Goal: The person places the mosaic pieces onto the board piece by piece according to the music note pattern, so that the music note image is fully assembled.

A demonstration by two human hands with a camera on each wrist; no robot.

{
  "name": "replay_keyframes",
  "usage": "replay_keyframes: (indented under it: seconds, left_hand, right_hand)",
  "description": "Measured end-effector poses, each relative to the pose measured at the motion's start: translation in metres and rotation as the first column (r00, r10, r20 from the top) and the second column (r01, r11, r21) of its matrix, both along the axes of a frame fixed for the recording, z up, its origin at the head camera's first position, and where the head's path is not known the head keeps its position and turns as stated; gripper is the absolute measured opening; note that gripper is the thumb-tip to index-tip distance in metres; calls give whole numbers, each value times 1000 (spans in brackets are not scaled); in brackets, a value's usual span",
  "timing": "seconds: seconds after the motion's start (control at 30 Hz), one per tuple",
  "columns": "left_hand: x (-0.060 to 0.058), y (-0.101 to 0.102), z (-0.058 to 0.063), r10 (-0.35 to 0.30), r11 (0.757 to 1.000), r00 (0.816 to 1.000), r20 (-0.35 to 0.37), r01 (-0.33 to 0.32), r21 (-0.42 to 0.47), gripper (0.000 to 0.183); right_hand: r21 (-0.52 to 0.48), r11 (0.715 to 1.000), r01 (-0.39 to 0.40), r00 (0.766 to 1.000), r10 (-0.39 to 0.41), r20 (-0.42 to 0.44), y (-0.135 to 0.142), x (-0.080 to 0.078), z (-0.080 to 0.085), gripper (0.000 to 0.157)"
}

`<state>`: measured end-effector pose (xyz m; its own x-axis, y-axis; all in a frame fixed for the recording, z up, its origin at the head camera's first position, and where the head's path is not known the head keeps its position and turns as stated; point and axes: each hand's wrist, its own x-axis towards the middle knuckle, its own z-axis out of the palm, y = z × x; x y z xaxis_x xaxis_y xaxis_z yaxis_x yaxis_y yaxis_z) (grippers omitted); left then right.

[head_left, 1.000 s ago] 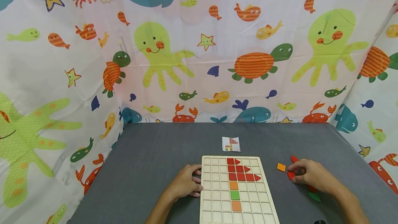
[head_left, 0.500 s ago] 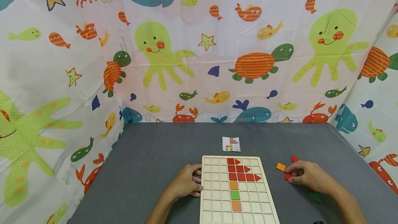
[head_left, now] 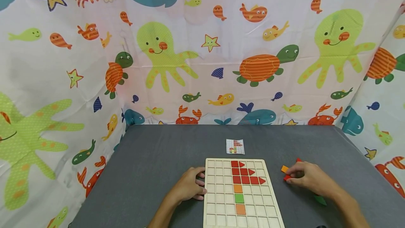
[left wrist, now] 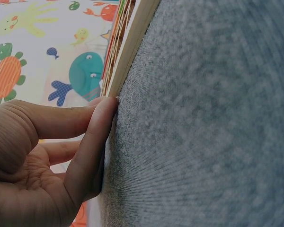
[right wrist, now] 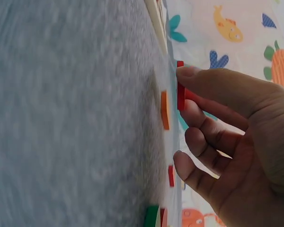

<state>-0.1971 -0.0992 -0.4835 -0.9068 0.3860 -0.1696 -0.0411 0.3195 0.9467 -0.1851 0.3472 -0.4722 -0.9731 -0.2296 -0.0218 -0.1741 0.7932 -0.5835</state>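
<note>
Head camera shows me the right grip (head_left: 312, 178) pinching a red piece (head_left: 287, 177) between thumb and finger, just beside an orange tile (head_left: 284, 169) on the bench (head_left: 177, 147). The left grip (head_left: 188, 185) lies unclenched, its fingertips touching the left edge of the wooden board (head_left: 220, 198).

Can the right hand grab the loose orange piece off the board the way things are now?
Probably not straight away: the right hand is close to the orange piece, which looks largely uncovered, but it pinches a red piece and would likely need to free itself first.
</note>
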Motion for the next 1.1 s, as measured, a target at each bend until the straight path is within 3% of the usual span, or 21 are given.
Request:
replay_keyframes:
  seconds: [0.23,0.5,0.77,0.97,1.1]
  left_hand:
    - [0,-1,0,-3,1000,1000,6,3,7,78]
    - [1,-1,1,-2,1000,1000,11,2,4,78]
    - [1,0,0,-2,1000,1000,6,2,9,77]
    - [1,0,-1,-2,1000,1000,3,2,6,77]
    - [0,0,-2,0,1000,1000,0,0,2,77]
  right_hand:
    - [-74,992,-105,993,101,-54,-22,2,3,18]
    - [-117,978,-175,984,176,-1,-56,5,7,21]
    - [-140,935,-325,945,319,-65,-85,12,10,16]
    - [-53,924,-380,925,378,-41,-107,17,11,13]
    - [-30,901,-434,900,432,-57,-118,21,11,12]
